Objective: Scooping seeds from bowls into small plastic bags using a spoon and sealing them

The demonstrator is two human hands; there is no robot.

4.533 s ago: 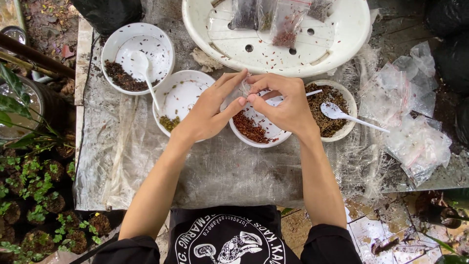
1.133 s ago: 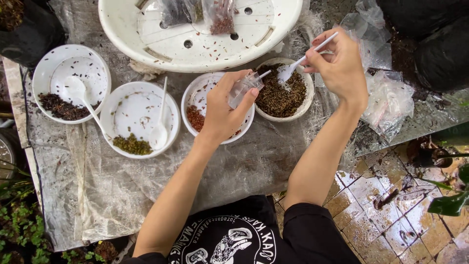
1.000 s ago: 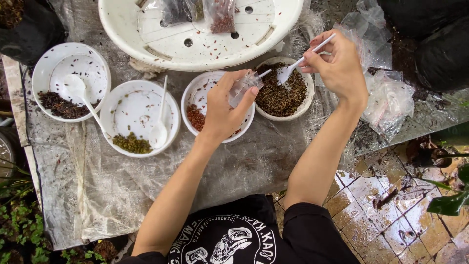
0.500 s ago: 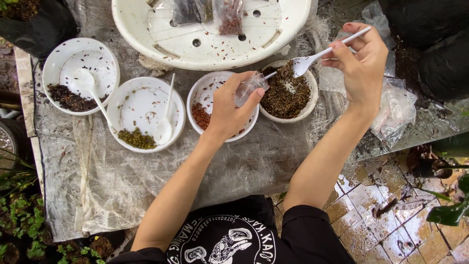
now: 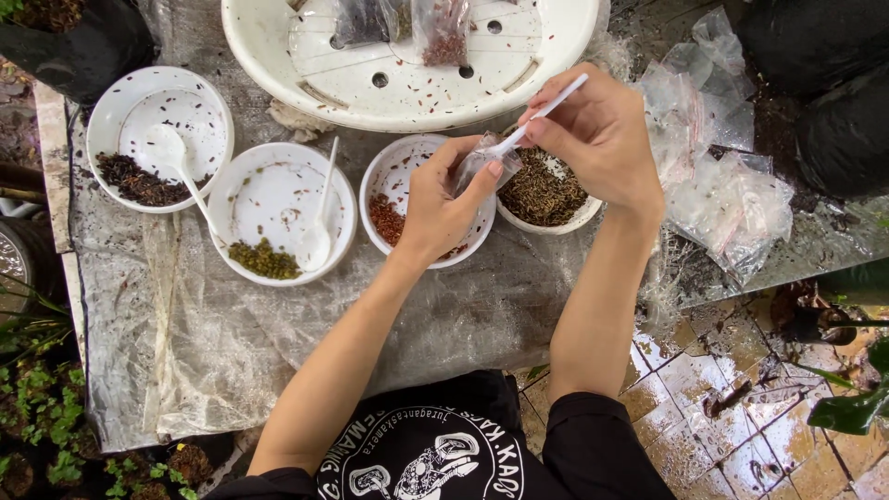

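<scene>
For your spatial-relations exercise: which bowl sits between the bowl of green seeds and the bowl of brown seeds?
In the head view, the bowl of red seeds sits between the green-seed bowl and the brown-seed bowl, partly covered by the left hand.

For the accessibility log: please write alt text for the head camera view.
The left hand holds a small clear bag while the right hand tips a white plastic spoon into it. Below sit four white bowls of seeds on plastic sheeting, beside a large white tray.

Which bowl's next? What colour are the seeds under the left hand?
Reddish-brown seeds, in the head view.
</scene>
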